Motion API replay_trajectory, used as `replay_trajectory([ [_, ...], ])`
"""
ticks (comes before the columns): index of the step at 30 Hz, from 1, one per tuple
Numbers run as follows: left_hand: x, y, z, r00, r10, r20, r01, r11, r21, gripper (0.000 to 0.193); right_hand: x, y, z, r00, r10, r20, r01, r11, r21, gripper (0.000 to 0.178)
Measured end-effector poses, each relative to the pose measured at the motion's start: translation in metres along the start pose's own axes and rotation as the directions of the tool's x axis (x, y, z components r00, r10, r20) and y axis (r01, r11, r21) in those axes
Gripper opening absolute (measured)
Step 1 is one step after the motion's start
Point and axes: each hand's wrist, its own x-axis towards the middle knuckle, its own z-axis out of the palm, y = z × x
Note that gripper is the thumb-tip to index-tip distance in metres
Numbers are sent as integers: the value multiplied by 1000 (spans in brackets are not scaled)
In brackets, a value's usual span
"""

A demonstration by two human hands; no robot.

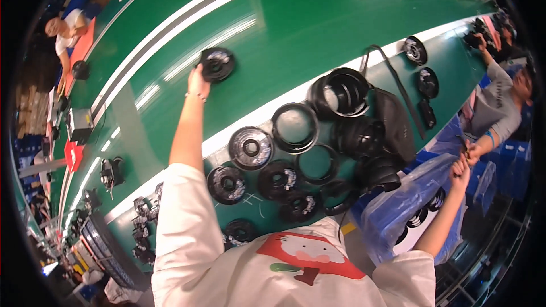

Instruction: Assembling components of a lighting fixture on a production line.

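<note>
Out over the green conveyor belt, my left hand is closed on the edge of a round black plastic disc with a hub in its middle. At the far right my right hand is closed, right beside a co-worker's hand. A small dark thing shows around the two hands, too small to name. Between my arms lie several black discs, such as one with a pale-lit hub, and a black ring.
Black drum-like housings and a dark bag with a strap crowd the worktable's right part. A blue plastic-lined bin stands beside me. Two co-workers are at the sides, one across the belt. More black parts lie left.
</note>
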Motion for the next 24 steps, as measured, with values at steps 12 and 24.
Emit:
replay_trajectory([
  [12,-219,-6,1,848,-180,498,-477,152,866,53,-111,145,122,952,-223,210,227,974,4,30],
  [24,-164,-28,-53,923,18,385,-359,401,843,24,-114,156,185,900,-292,325,314,949,-15,34],
])
